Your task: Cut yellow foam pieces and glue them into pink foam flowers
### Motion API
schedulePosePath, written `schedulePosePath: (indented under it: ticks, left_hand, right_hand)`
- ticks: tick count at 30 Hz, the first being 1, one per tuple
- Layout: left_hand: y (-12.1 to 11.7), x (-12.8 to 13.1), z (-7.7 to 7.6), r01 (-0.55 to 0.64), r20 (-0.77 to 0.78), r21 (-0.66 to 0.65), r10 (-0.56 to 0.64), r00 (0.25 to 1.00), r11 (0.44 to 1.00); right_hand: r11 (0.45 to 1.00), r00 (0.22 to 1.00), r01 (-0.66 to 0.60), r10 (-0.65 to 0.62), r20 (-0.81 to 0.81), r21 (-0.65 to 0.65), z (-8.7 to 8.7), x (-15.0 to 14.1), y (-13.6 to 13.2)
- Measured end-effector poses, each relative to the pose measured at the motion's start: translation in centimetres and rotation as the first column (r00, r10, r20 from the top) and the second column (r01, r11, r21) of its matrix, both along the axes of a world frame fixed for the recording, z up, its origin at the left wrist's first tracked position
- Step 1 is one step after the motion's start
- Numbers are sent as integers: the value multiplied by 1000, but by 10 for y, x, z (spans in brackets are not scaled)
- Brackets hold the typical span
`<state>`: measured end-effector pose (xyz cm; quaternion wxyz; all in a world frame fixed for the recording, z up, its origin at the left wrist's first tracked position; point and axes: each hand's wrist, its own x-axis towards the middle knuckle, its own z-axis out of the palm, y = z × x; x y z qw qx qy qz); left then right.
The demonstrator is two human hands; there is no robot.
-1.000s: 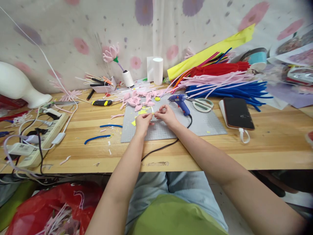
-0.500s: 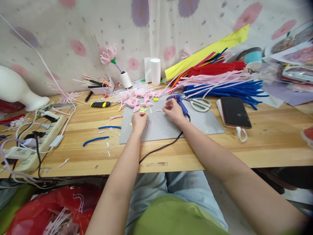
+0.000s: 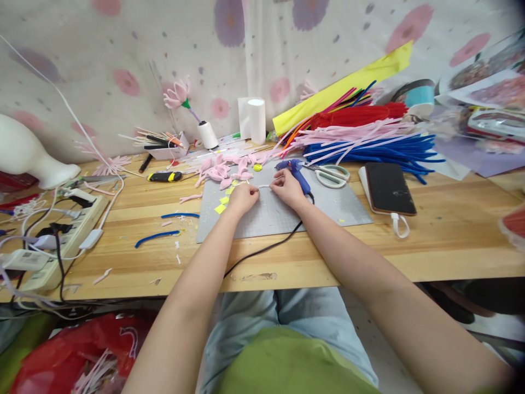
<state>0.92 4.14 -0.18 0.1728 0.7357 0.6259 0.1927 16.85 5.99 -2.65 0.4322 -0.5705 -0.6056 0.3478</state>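
My left hand (image 3: 243, 198) and my right hand (image 3: 286, 187) are close together over the grey cutting mat (image 3: 328, 210). Both are pinched on the ends of a short white pipe-cleaner piece (image 3: 264, 186) stretched between them. Small yellow foam bits (image 3: 220, 208) lie on the mat by the left hand. The blue glue gun (image 3: 296, 171) lies just behind my right hand, its black cord (image 3: 262, 250) trailing off the table's front edge. Pink pipe-cleaner petals (image 3: 223, 170) lie in a heap beyond the hands.
Scissors (image 3: 334, 174) and a phone (image 3: 389, 188) lie right of the mat. Bundles of blue, pink and red pipe cleaners (image 3: 369, 142) fill the back right. A power strip with cables (image 3: 53, 241) sits at left, blue wire offcuts (image 3: 158, 235) nearby, a red bag (image 3: 65, 355) below.
The hands parted half a second ago, the right one reaching toward the glue gun; now they have come together again with the white piece held between them. The view shifted slightly right.
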Motion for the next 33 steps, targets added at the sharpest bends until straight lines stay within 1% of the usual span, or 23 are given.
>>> schedulePosePath:
  ticks: [3,6,12,15,17,19,21,24,26,29,31,33]
  left_hand:
    - [-2,-3,-3,-17,51,-4,17,999,1000]
    - [-6,-5,-4,-65,110,11,64,992,998]
    - [-12,-6,-10,-152,248,49,135,959,987]
    - [-13,-10,-9,-236,320,105,192,928,966]
    - [-12,-16,-5,-314,352,124,255,901,941]
    - [-11,-27,1,-402,355,119,339,871,908]
    - [-10,-40,7,-464,321,122,407,855,877]
    - [-11,-60,14,-479,239,143,439,866,866]
    - [-13,-71,17,-474,208,153,441,873,867]
    - [-18,-81,19,-466,179,139,441,880,874]
    - [-20,-83,20,-485,148,101,468,871,869]
    - [-21,-82,20,-499,117,67,490,864,864]
  right_hand:
    - [1000,1000,-3,3,11,-3,2,-1,-2]
    - [1000,999,-14,13,29,25,4,-3,-6]
    - [991,992,-108,103,74,74,8,-10,-16]
    - [985,980,-130,109,165,117,9,-12,-19]
    - [983,973,-134,107,204,123,9,-11,-19]
    - [986,970,-127,100,220,110,9,-11,-18]
    - [988,968,-111,83,237,107,9,-11,-17]
    - [989,961,-93,59,270,116,11,-12,-17]
    - [990,953,-102,68,295,100,14,-12,-17]
    - [984,935,-167,139,327,60,24,-7,-19]
    - [963,915,-269,260,309,-14,33,2,-20]
    - [904,880,-403,426,213,-144,41,14,-20]
